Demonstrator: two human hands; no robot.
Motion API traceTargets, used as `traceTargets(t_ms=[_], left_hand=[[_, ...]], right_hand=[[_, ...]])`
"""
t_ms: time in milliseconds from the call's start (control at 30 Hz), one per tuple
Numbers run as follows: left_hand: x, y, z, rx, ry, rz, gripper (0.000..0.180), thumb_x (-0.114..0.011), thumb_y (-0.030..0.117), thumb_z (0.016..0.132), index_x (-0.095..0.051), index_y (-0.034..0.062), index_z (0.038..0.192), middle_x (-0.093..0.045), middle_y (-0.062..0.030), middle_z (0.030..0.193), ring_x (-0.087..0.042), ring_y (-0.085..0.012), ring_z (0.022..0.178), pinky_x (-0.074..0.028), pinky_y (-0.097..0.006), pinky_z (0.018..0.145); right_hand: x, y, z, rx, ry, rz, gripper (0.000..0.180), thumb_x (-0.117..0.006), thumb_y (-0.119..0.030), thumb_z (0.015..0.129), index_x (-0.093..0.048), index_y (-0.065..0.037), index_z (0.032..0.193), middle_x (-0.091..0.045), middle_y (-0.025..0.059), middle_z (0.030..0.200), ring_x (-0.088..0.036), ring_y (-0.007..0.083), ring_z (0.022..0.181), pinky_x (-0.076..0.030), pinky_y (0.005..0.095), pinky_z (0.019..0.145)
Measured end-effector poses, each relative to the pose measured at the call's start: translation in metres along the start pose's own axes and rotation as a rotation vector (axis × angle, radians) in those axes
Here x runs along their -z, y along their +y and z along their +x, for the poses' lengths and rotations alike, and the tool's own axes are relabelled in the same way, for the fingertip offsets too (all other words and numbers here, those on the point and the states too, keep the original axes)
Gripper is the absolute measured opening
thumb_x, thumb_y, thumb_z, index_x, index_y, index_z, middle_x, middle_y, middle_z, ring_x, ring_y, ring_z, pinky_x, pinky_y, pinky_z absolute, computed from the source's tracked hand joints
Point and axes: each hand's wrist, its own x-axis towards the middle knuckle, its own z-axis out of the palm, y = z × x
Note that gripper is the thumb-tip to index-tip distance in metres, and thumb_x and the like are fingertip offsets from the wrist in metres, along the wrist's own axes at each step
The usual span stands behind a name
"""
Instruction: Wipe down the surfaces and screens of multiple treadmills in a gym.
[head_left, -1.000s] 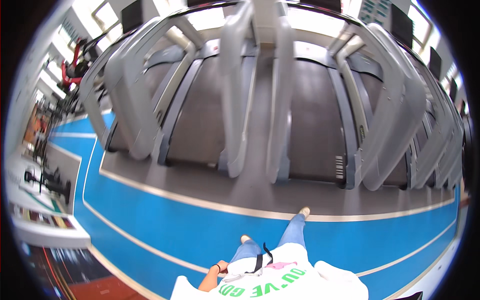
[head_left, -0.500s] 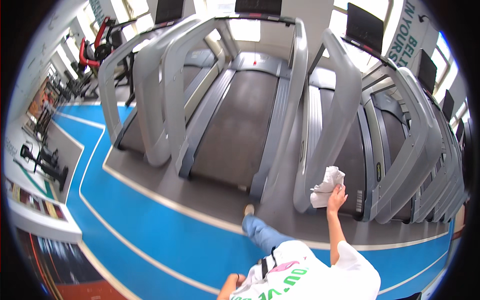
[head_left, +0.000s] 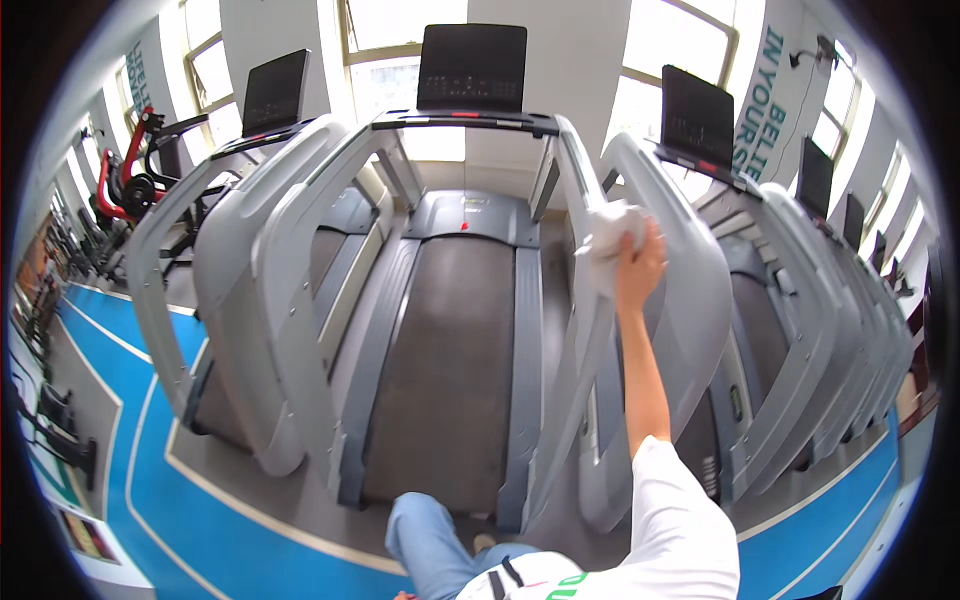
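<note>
My right hand [head_left: 643, 268] is raised on an outstretched arm, its fingers closed around a crumpled white cloth [head_left: 608, 232]. In this view the cloth overlaps the grey right side frame [head_left: 578, 165] of the middle treadmill; whether it presses on the frame I cannot tell for certain. Below and left of that hand lies the treadmill's dark belt [head_left: 440, 370]. A small sliver of my left hand [head_left: 404, 596] shows at the lower edge beside my jeans, its fingers hidden.
More grey treadmills stand in a row, one at left [head_left: 240, 350] and several at right [head_left: 830, 330]. A dark screen [head_left: 472, 68] tops the middle console. Red and black exercise equipment [head_left: 125, 180] is at far left. Blue flooring with white lines [head_left: 265, 545] runs in front.
My right hand has risen with the white cloth from low by the right treadmill up to the middle one's side frame. My view has tilted up, and I stand closer to the middle treadmill.
</note>
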Motion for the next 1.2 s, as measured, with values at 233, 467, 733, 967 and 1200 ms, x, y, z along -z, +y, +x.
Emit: traceTargets(t_ms=[233, 467, 733, 967, 1200], left_hand=[[0.080, 0.073, 0.061, -0.013, 0.144, 0.046, 0.048, -0.049, 0.040, 0.089, -0.052, 0.0066, 0.122, -0.055, -0.0158, 0.121, -0.048, -0.0317, 0.115, -0.036, -0.044, 0.096], [0.240, 0.178, 0.070, -0.236, 0.612, -0.139, 0.026, -0.056, 0.032, 0.082, -0.067, 0.0090, 0.078, -0.067, -0.0043, 0.070, -0.062, -0.0159, 0.067, -0.047, -0.032, 0.057], [0.434, 0.492, -0.083, -0.927, 0.499, -0.746, 0.018, -0.051, 0.011, 0.092, -0.061, -0.0021, 0.098, -0.066, -0.0107, 0.093, -0.063, -0.0163, 0.089, -0.048, -0.027, 0.081], [0.467, 0.705, -0.304, -1.490, -0.710, -0.640, 0.041, -0.045, 0.020, 0.095, -0.045, -0.0047, 0.126, -0.057, -0.0197, 0.120, -0.051, -0.0279, 0.118, -0.032, -0.037, 0.104], [0.457, 0.843, -0.409, -1.881, -1.015, -0.038, 0.061, -0.059, 0.019, 0.088, -0.031, -0.0065, 0.136, -0.038, -0.0250, 0.138, -0.034, -0.0329, 0.133, -0.023, -0.040, 0.108]], right_hand=[[-0.061, 0.024, -0.019, -0.002, -0.459, -0.558, 0.065, -0.053, -0.049, 0.085, -0.037, -0.017, 0.138, -0.040, 0.0132, 0.140, -0.038, 0.0309, 0.129, -0.036, 0.0551, 0.097], [-0.124, 0.041, 0.060, -0.102, -0.608, -0.862, 0.059, -0.044, -0.045, 0.092, -0.038, -0.005, 0.135, -0.045, 0.0192, 0.132, -0.047, 0.0349, 0.118, -0.044, 0.0495, 0.090], [-0.222, 0.054, 0.085, -0.144, -0.641, -1.177, 0.064, -0.040, -0.051, 0.091, -0.035, -0.006, 0.136, -0.050, 0.0186, 0.126, -0.054, 0.0338, 0.107, -0.050, 0.0512, 0.074], [-0.215, 0.053, 0.085, -0.230, -0.610, -1.209, 0.062, -0.042, -0.051, 0.090, -0.039, -0.008, 0.134, -0.048, 0.0158, 0.130, -0.048, 0.0310, 0.115, -0.046, 0.0528, 0.079], [-0.243, 0.080, 0.117, -0.276, -0.744, -1.057, 0.064, -0.039, -0.052, 0.089, -0.038, -0.007, 0.135, -0.047, 0.0161, 0.128, -0.049, 0.0310, 0.110, -0.045, 0.0544, 0.077]])
